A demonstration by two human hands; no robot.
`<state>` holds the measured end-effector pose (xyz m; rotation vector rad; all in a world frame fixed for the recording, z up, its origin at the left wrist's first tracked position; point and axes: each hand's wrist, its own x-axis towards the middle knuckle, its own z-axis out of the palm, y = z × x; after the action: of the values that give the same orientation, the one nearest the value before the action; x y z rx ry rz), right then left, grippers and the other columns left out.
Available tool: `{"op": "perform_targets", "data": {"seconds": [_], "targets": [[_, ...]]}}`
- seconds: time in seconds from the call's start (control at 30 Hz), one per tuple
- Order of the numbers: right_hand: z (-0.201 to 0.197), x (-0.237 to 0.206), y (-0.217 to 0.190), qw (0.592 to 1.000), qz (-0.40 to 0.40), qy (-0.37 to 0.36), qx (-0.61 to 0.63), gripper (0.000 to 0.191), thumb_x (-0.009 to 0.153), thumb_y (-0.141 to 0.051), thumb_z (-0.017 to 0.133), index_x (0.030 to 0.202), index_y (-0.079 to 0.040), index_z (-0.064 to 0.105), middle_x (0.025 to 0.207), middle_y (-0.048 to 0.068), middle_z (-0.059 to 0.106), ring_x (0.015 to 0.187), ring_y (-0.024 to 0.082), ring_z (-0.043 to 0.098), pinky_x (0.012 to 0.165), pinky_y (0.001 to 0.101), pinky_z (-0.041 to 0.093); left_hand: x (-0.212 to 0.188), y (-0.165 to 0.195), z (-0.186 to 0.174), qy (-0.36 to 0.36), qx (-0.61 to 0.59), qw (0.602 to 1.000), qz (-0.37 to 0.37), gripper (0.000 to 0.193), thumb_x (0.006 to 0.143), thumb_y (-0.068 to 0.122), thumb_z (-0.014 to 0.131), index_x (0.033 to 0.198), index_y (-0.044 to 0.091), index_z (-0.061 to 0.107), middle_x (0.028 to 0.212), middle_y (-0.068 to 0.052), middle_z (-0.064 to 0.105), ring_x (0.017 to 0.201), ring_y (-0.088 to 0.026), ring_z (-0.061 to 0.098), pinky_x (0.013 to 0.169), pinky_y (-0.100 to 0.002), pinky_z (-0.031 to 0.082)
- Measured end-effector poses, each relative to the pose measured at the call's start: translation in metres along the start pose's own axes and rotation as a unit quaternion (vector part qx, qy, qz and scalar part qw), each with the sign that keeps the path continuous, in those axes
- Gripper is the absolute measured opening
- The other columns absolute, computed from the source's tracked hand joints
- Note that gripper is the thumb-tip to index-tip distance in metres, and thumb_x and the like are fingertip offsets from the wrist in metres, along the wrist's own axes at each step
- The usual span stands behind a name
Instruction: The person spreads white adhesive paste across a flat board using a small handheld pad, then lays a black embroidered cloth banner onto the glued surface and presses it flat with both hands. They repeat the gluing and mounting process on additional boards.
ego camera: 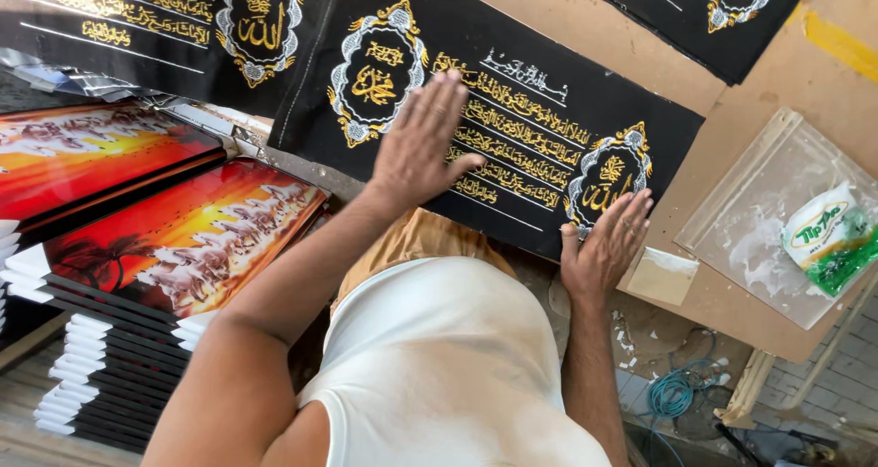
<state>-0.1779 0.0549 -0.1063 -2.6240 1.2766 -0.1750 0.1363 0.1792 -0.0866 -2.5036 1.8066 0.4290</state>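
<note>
Both flat palms press on one black embroidered cloth panel [512,128] lying on a brown board [777,83]. Left hand [422,142], fingers spread, grasping nothing, rests mid-panel; cloth extends toward ten o'clock. Right hand [605,246], equally released, covers the panel's corner at four o'clock.

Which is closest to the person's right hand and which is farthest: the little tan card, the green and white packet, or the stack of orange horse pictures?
From the right hand, in the head view:
1. The little tan card, just right of the hand on the board.
2. The green and white packet, farther right, on a clear plastic sheet.
3. The stack of orange horse pictures, far off on the left side.
</note>
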Motion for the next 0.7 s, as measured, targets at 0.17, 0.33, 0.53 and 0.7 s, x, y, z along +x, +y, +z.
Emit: {"op": "perform_targets", "data": {"seconds": [0.17,0.33,0.53,0.7], "targets": [[0.001,0.005,-0.008,1.0,-0.003,-0.014,-0.005,0.096,0.106,-0.065,0.028,0.164,0.009,0.01,0.173,0.03,0.006,0.162,0.045,0.009,0.131,0.0575,0.009,-0.051,-0.118,-0.003,0.114,-0.11,0.975,-0.155,0.098,0.104,0.074,0.03,0.164,-0.003,0.017,0.172,-0.022,0.014,0.161,-0.034,0.012,0.13,-0.049,0.009],[0.001,0.028,-0.058,0.998,0.054,-0.039,-0.021,0.091,0.109,-0.059,0.035,0.166,0.005,0.006,0.174,0.028,-0.001,0.164,0.043,0.004,0.129,0.0627,0.004,-0.084,-0.159,0.018,0.199,-0.182,0.938,-0.219,0.088,0.112,0.059,0.047,0.165,-0.006,0.021,0.172,-0.026,0.019,0.161,-0.037,0.019,0.13,-0.054,0.013],[0.043,0.122,-0.221,0.964,-0.246,-0.041,0.093,0.079,0.113,-0.056,0.028,0.169,-0.004,0.009,0.177,0.021,0.009,0.166,0.034,0.011,0.138,0.0524,0.011,-0.118,-0.144,0.034,0.253,-0.151,0.941,-0.167,0.079,0.112,0.056,0.056,0.164,0.001,0.034,0.17,-0.018,0.029,0.161,-0.031,0.025,0.133,-0.048,0.013],[0.077,0.207,-0.339,0.939,-0.337,-0.064,0.03,0.071,0.118,-0.047,0.042,0.162,0.006,0.026,0.17,0.025,0.025,0.16,0.039,0.02,0.133,0.0525,0.015,-0.118,-0.136,0.046,0.218,-0.077,0.97,-0.077,0.089,0.1,0.071,0.051,0.159,0.004,0.046,0.168,-0.01,0.037,0.157,-0.022,0.028,0.129,-0.047,0.006]]}}
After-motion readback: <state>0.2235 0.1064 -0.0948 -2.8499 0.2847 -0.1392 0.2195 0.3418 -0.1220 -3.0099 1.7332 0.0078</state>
